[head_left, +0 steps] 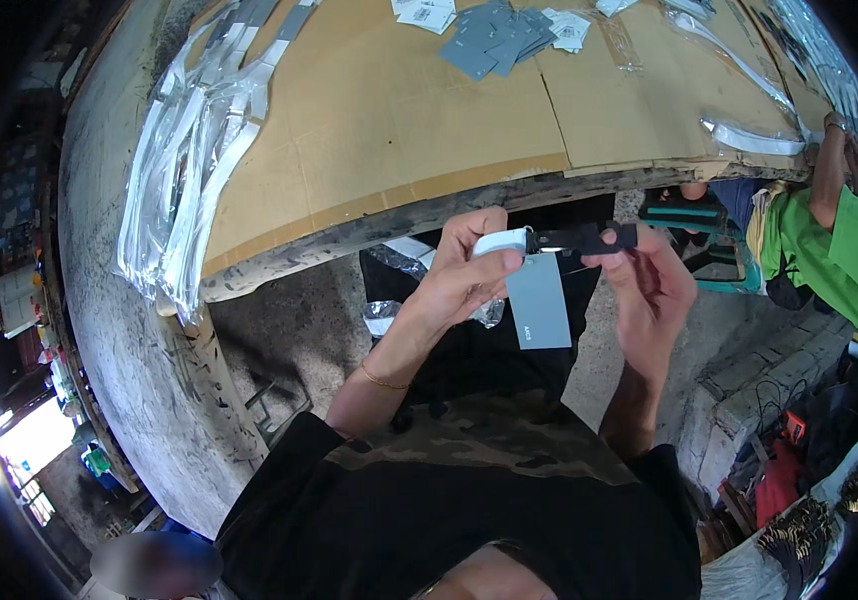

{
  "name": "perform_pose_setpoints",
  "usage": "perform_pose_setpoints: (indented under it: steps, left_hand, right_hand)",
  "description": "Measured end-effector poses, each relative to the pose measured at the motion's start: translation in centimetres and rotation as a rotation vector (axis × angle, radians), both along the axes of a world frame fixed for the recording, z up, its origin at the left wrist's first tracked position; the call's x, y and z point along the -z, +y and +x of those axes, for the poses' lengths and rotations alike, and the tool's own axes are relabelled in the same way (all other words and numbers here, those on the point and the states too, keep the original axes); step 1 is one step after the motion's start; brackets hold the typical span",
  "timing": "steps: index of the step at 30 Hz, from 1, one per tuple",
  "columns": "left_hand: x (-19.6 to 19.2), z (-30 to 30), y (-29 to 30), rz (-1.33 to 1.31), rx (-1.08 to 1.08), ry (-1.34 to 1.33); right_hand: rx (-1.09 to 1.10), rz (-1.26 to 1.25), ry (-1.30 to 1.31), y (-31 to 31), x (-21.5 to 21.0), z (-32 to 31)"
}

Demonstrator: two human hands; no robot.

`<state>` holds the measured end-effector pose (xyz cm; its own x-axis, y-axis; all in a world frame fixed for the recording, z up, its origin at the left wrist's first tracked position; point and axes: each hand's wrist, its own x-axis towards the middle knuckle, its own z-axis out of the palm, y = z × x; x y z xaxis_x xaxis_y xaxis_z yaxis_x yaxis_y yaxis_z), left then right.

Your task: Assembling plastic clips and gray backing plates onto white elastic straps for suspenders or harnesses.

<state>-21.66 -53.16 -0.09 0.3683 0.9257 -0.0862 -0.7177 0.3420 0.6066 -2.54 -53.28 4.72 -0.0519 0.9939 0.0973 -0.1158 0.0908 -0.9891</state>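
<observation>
My left hand (464, 270) is closed on the white wrapped end of a belt (501, 241), thumb on top, just in front of the table edge. Beyond the white part runs a black strap (574, 240) with a small metal fitting. Its other end is pinched by my right hand (654, 280), between thumb and fingers. From the belt, beside my left thumb, hangs a grey rectangular tag (539, 305) with small print. Clear plastic (384, 318) with something white inside shows below my left hand, partly hidden by it.
Several white strips in clear plastic (194, 150) lie at the table's left. Grey cards (497, 40) and white labels (427, 14) sit at the back of the cardboard-covered table (379, 130). A person in green (829, 240) works at right, near more wrapped strips (759, 138).
</observation>
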Motion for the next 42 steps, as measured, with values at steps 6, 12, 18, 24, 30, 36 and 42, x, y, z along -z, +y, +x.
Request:
perform_pose_setpoints:
  steps: [6,12,18,24,30,36,42]
  left_hand:
    - [-0.7,-0.2,-0.4,-0.022,-0.104,0.109]
    - [0.1,-0.6,-0.8,0.047,-0.091,0.229]
    - [-0.7,-0.7,-1.1,0.159,-0.11,0.445]
    - [-2.3,0.0,-1.2,0.074,-0.07,0.49]
    - [-1.6,0.2,-1.5,0.038,-0.119,0.451]
    - [-1.8,0.3,-1.4,0.096,-0.135,0.41]
    - [-1.8,0.3,-1.4,0.115,-0.134,0.475]
  right_hand:
    - [0.093,0.026,-0.281,-1.0,-1.1,-1.2]
    - [-0.019,0.198,-0.53,-0.5,-2.4,-1.4]
    - [-0.052,0.09,-0.587,-0.7,-2.8,-2.0]
    - [-0.01,0.261,-0.691,-1.0,-2.7,-2.4]
    - [-0.009,0.091,-0.578,-1.8,-3.2,-2.2]
    - [0.027,0.1,-0.608,-2.0,-3.0,-2.2]
    - [0.006,0.203,-0.719,-2.1,-3.5,-2.2]
